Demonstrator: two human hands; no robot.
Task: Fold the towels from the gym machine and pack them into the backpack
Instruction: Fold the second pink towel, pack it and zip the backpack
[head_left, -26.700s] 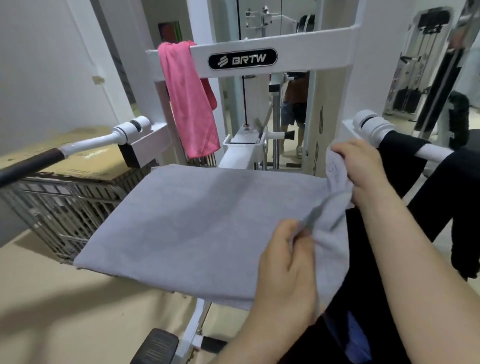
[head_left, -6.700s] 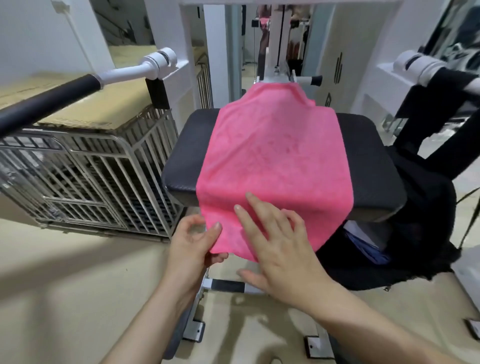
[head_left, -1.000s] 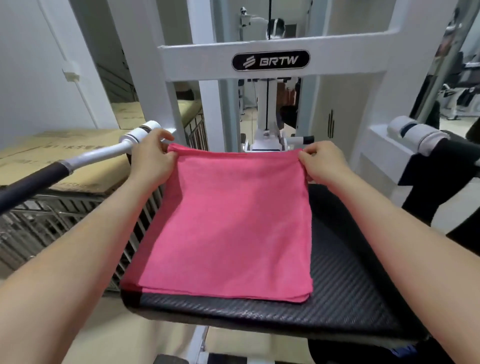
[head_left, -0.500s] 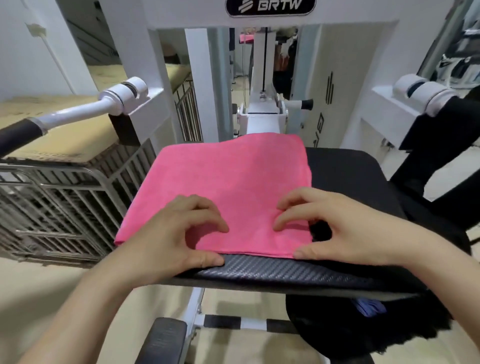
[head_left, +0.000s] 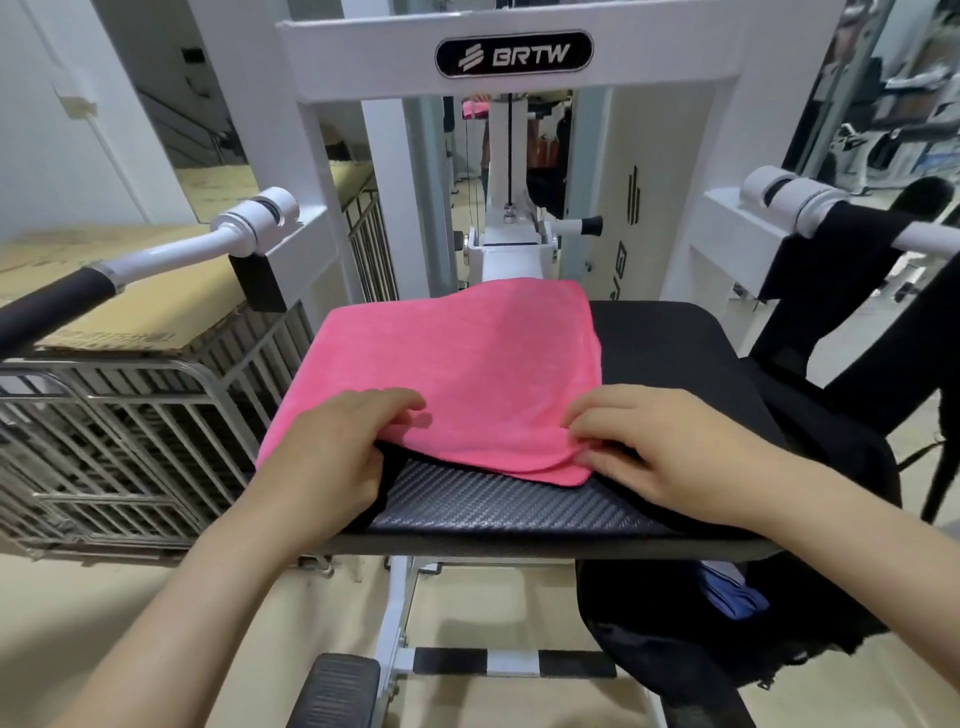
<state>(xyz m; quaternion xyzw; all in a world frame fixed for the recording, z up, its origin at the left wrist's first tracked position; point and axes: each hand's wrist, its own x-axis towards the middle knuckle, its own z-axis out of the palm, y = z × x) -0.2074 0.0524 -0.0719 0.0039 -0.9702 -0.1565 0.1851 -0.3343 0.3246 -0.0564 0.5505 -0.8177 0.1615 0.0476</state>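
A folded pink towel (head_left: 467, 364) lies on the black padded bench (head_left: 519, 506), soft, light and floppy I judge, so my left grip (head_left: 332, 457) and right grip (head_left: 670, 457) each pinch a near corner, best holding all layers together.

**Q:** Item 1, pink towel (head_left: 467, 374): condition and position?

**A:** Folded into a rough rectangle of several layers. It lies on the left half of the black seat pad (head_left: 675, 353), and its left edge overhangs the pad's left side. The near edge is raised off the pad. The left hand (head_left: 332, 457) grips the near-left corner and the right hand (head_left: 670, 452) pinches the near-right corner.

**Q:** Item 2, backpack (head_left: 675, 649)?

**A:** Black and soft-sided, located below the pad's near-right corner. The mouth is open upward, with blue fabric (head_left: 732, 597) visible inside. What supports it cannot be determined.
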